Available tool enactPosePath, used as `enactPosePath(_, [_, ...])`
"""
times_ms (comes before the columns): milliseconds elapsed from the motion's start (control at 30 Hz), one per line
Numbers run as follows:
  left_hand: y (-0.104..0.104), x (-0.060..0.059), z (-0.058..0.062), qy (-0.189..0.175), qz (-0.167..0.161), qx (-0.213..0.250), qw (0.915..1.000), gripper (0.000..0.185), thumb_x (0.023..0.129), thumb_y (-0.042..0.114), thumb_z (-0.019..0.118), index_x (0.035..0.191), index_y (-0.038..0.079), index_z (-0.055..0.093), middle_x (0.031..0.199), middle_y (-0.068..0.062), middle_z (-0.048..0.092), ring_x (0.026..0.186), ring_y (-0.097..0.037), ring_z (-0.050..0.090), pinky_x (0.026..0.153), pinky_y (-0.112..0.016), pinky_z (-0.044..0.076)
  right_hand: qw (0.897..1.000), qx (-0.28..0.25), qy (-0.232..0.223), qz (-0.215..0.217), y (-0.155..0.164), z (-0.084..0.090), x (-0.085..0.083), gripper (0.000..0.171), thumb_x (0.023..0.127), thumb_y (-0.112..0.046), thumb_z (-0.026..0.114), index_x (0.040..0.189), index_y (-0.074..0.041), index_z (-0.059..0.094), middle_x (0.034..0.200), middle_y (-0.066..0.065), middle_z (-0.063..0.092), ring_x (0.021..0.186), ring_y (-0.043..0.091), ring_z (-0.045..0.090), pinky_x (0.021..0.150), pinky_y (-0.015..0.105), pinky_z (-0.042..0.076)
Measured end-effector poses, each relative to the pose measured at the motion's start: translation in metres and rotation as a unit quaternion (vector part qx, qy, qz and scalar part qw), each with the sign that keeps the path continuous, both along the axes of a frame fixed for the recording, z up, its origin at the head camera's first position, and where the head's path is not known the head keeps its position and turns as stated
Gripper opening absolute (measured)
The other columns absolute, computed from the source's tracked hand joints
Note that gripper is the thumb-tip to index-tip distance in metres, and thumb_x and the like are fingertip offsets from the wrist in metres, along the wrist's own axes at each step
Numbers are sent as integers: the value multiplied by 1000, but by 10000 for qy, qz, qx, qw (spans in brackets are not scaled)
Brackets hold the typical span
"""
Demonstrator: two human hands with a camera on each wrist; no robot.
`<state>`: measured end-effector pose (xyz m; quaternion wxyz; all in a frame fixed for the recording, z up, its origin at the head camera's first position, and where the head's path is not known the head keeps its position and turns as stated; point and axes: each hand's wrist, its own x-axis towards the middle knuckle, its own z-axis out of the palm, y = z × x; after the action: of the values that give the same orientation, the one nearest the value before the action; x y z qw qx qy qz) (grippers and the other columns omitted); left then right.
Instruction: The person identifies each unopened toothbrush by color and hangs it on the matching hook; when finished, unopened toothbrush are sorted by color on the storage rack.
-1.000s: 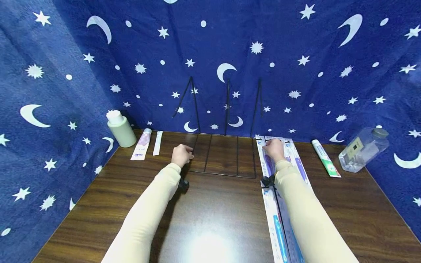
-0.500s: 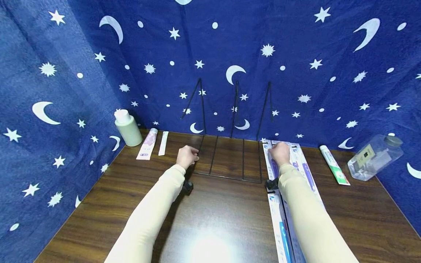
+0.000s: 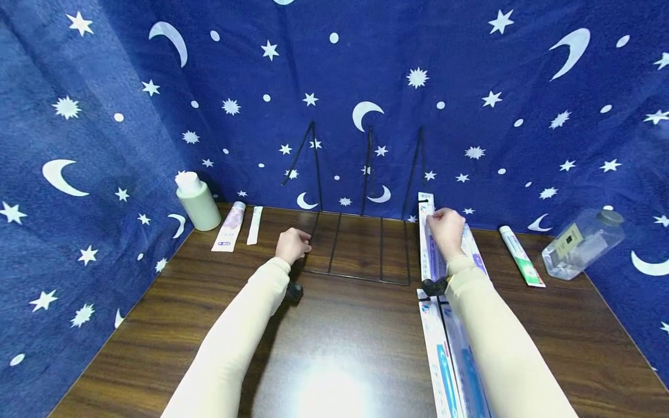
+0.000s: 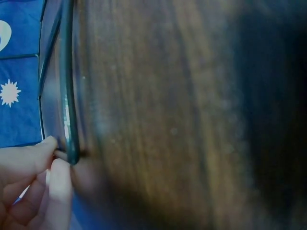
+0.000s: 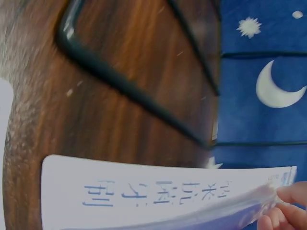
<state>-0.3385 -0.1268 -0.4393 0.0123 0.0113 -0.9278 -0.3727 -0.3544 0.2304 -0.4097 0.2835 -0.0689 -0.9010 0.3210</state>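
My left hand (image 3: 293, 245) pinches the left wire of a black wire rack (image 3: 381, 249); in the left wrist view its thumb and finger close on a short bar by the rack's corner (image 4: 72, 155). The rack's base lies on the table, with three bent prongs rising at the back. My right hand (image 3: 447, 229) pinches a packaged toothbrush (image 3: 425, 208) near its hanging end, which is tilted up. White card with printed characters and a purple handle under clear plastic show in the right wrist view on this toothbrush pack (image 5: 120, 191).
Another purple toothbrush pack (image 3: 475, 251) lies right of the hand, and blue toothbrush packs (image 3: 444, 360) lie nearer. A toothpaste tube (image 3: 521, 255) and clear bottle (image 3: 580, 247) stand further right. Left are a green bottle (image 3: 200, 206), pink tube (image 3: 230, 227) and thin white packet (image 3: 254, 225).
The held toothbrush pack's far end has risen from beside the other packs, drawn up by my right hand. My left hand keeps its place on the rack. The head view shifts slightly.
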Motion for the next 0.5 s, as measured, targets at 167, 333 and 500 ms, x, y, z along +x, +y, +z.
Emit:
enactPosePath(167, [0,-1,3,-242,-15,4,9997,37,72,-6,68,109,-1,70,86,-10,70,49,-3,52,47,-14,50,9987,-398,305,-105,-3,20,9,19,79,-8,61,87,7,70,81,25,68,77,39,63,87,50,41])
enactPosePath(333, [-2,-2,2,-577,-87,258,9980,41,73,-6,68,114,-1,68,92,-12,69,49,-4,55,47,-15,51,9963,-509,681,-148,-1,37,25,17,77,-8,62,84,5,70,78,24,68,73,39,63,87,50,40])
enactPosePath(500, [-3,-1,1,-687,-149,317,9970,43,74,-6,67,116,-1,66,95,-14,69,52,-6,58,50,-16,53,9938,-664,875,-148,1,47,41,16,77,-11,65,83,3,68,79,22,68,67,26,60,86,46,40])
